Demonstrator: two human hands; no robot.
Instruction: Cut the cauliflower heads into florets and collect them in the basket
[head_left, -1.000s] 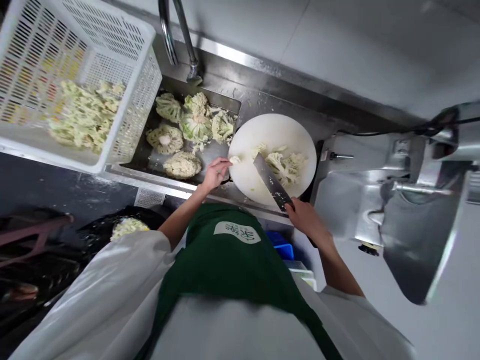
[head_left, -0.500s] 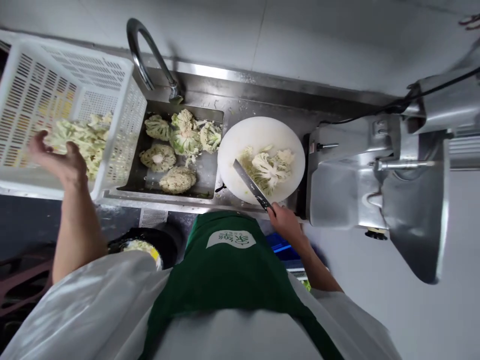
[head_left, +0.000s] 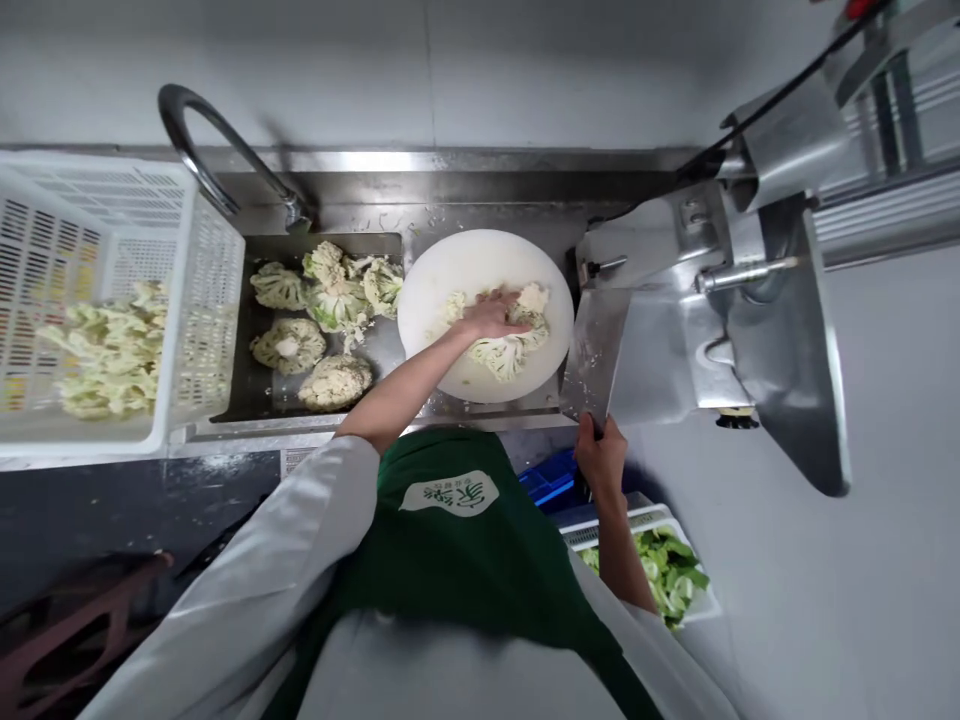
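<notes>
My left hand [head_left: 495, 315] is on the cut cauliflower [head_left: 504, 357] on a round white cutting board [head_left: 442, 270], its thumb and fingers gripping the pieces from above. The fingertips are partly hidden among the florets. My right hand [head_left: 601, 455] grips the handle of a cleaver [head_left: 596, 355]. The cleaver's broad blade points away from me, just right of the board, with white crumbs stuck to it. Small cauliflower bits lie at the board's left side.
Several cauliflower heads [head_left: 335, 382] lie in the sink [head_left: 247, 385] under a curved faucet [head_left: 217, 120]. On the left stands a white basket [head_left: 202, 330] holding cut florets [head_left: 116, 350]. A metal slicing machine [head_left: 660, 340] borders the board's right. Below is a crate of greens [head_left: 667, 565].
My left hand has moved right from over the basket onto the cauliflower. The right hand has drawn the cleaver off the board to the right, and the view has shifted right.
</notes>
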